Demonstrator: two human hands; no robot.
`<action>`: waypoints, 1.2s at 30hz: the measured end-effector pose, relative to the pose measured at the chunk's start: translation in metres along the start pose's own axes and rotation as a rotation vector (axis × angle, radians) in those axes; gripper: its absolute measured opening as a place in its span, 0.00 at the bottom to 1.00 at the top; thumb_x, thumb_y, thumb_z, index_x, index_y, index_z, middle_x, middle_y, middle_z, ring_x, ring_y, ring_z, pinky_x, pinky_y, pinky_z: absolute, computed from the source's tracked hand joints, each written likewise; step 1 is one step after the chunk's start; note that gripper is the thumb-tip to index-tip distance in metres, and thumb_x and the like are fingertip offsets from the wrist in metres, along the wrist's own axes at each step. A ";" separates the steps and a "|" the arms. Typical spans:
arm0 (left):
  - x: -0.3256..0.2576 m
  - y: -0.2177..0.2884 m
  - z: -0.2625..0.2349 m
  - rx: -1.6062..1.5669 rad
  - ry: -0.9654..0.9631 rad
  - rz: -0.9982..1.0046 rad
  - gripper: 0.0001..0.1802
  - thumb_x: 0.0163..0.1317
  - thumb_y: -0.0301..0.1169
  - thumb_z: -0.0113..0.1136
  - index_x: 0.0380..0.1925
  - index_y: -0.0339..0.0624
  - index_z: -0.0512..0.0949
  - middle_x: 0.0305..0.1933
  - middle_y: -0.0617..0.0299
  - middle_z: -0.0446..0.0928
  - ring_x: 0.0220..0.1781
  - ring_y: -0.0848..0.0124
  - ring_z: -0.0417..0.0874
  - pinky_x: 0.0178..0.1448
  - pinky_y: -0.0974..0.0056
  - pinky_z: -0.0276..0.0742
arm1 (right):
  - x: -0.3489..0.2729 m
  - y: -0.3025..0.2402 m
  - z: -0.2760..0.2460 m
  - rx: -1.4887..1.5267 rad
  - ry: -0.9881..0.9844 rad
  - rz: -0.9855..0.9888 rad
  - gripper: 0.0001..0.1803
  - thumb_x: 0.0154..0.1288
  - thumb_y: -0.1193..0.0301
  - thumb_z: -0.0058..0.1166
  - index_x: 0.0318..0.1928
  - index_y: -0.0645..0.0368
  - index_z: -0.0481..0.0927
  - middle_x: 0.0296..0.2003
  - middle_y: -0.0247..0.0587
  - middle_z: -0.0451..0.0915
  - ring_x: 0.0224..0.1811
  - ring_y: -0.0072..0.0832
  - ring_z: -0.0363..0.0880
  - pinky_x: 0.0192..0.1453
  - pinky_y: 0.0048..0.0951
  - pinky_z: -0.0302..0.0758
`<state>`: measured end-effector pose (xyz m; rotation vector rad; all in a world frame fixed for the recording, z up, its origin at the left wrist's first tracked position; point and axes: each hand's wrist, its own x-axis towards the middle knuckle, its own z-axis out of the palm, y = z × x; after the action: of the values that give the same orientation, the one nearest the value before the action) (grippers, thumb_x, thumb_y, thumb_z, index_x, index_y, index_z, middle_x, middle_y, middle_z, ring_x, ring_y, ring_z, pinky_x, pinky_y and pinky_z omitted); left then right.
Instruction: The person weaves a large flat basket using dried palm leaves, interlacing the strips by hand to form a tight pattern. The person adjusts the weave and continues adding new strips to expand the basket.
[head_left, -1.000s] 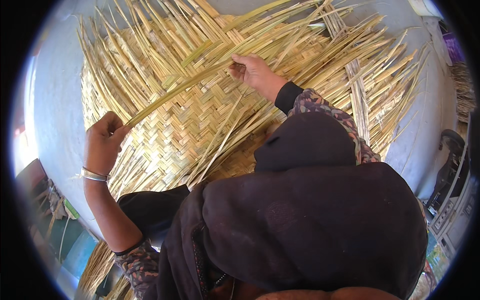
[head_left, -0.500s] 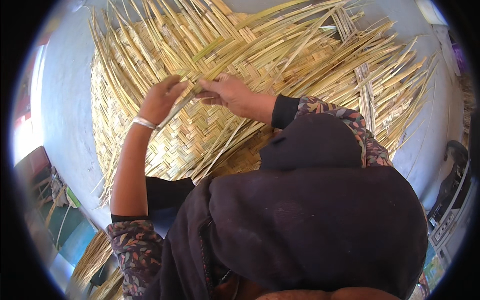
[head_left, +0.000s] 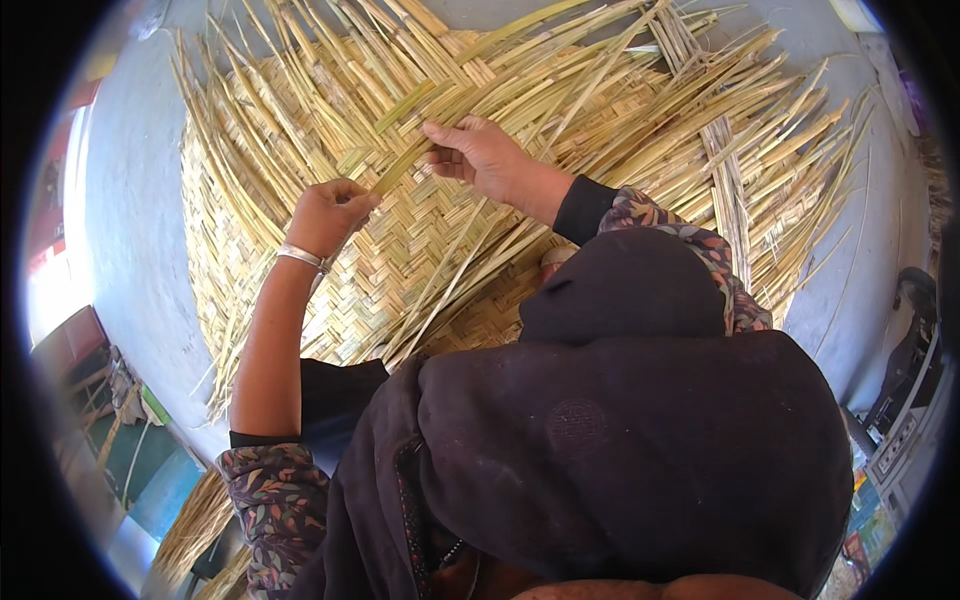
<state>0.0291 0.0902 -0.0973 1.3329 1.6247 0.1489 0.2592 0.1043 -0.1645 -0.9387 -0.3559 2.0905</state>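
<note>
A woven mat [head_left: 375, 262] of pale yellow split reed, in a slanting twill pattern, lies spread in front of me. Unwoven reed strips fan out from its far and right edges. Between my hands runs a flat greenish reed strip [head_left: 401, 168], slanting from lower left to upper right above the weave. My left hand [head_left: 328, 218], with a bracelet at the wrist, pinches its near end between thumb and fingers. Farther along, my right hand [head_left: 482, 160] holds the same strip by thumb and forefinger, the other fingers curled. Its far part merges with the other strips.
Grey-blue floor [head_left: 140, 240] surrounds the mat. A bundle of dry reeds [head_left: 195, 525] lies at the lower left, beside a blue object [head_left: 165, 490]. Dark and grey objects [head_left: 893, 455] stand at the right rim. Dark cloth covers much of the lower view.
My hands have drawn apart: the left slightly down, the right up and to the right. The strip now shows between them, and the left fingers have closed on its near end.
</note>
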 end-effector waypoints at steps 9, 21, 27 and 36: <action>-0.013 0.019 0.010 -0.310 -0.154 -0.021 0.15 0.60 0.39 0.62 0.27 0.35 0.79 0.22 0.65 0.76 0.23 0.78 0.73 0.30 0.72 0.71 | -0.008 0.011 0.022 -0.167 -0.069 -0.055 0.10 0.62 0.64 0.59 0.39 0.55 0.77 0.30 0.30 0.78 0.31 0.19 0.77 0.38 0.21 0.76; -0.018 0.024 0.007 -0.102 -0.086 -0.090 0.12 0.61 0.34 0.58 0.27 0.36 0.79 0.17 0.66 0.74 0.16 0.80 0.71 0.22 0.74 0.66 | 0.000 -0.006 0.009 -0.269 0.170 -0.211 0.12 0.58 0.67 0.62 0.37 0.60 0.75 0.32 0.35 0.79 0.32 0.22 0.77 0.36 0.24 0.75; -0.021 0.021 -0.002 0.008 -0.068 -0.099 0.12 0.61 0.34 0.59 0.27 0.35 0.79 0.17 0.65 0.74 0.15 0.80 0.72 0.21 0.74 0.67 | 0.020 -0.024 -0.021 -0.252 0.217 -0.319 0.10 0.58 0.68 0.62 0.35 0.58 0.76 0.31 0.32 0.78 0.33 0.20 0.77 0.35 0.22 0.78; -0.026 0.010 -0.010 0.051 -0.068 -0.106 0.13 0.60 0.34 0.59 0.25 0.34 0.78 0.17 0.64 0.75 0.16 0.79 0.74 0.21 0.72 0.69 | 0.029 -0.047 -0.039 -0.312 0.302 -0.471 0.10 0.57 0.70 0.63 0.32 0.59 0.74 0.30 0.33 0.76 0.30 0.20 0.76 0.33 0.24 0.81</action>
<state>0.0255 0.0782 -0.0708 1.2733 1.6468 -0.0013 0.3017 0.1544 -0.1805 -1.2000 -0.6829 1.4655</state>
